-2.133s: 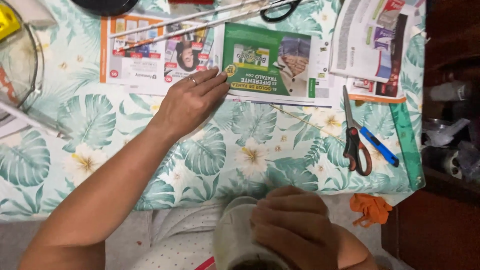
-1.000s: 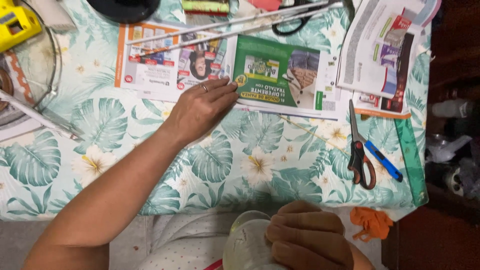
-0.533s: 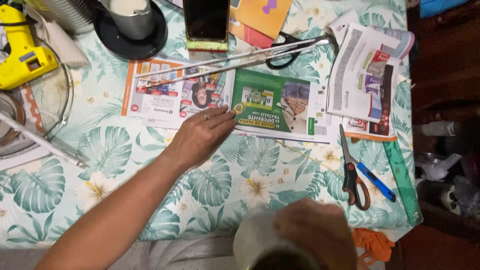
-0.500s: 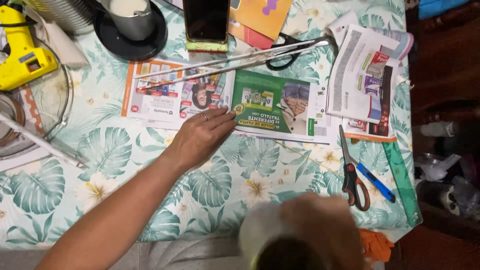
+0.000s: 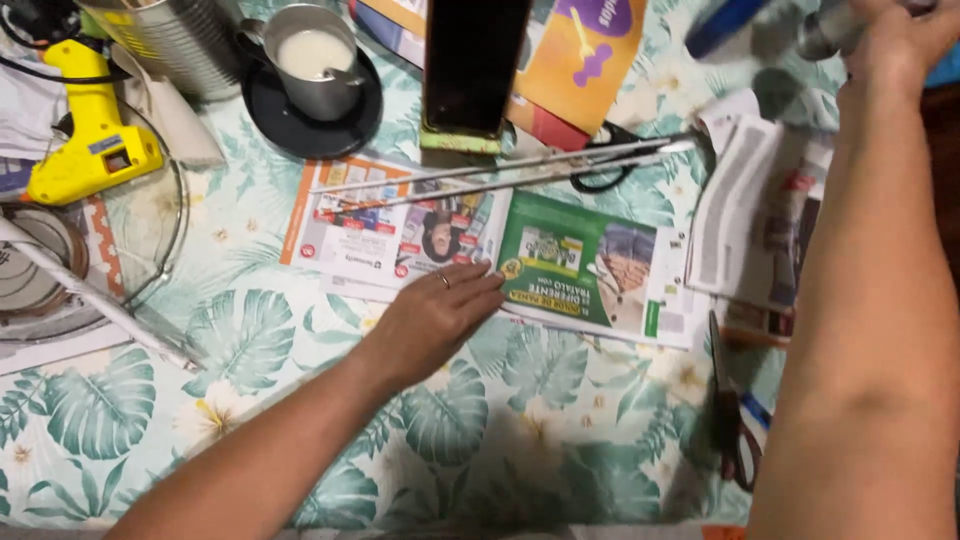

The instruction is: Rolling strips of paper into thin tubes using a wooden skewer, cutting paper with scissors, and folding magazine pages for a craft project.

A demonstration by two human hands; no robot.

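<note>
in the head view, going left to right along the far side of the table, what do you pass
yellow glue gun → ribbed metal can → metal cup of white liquid on a black saucer → upright dark phone → right hand

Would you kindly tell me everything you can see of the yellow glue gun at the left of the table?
The glue gun is bright yellow plastic with a darker trigger opening in its handle and a small label on its side. It lies on its side at the table's far left corner, partly over the rim of a clear glass dish, beside a ribbed metal can. A black cord seems to run from its upper end. Neither hand touches it; the left hand rests flat on a flyer well apart.
</note>
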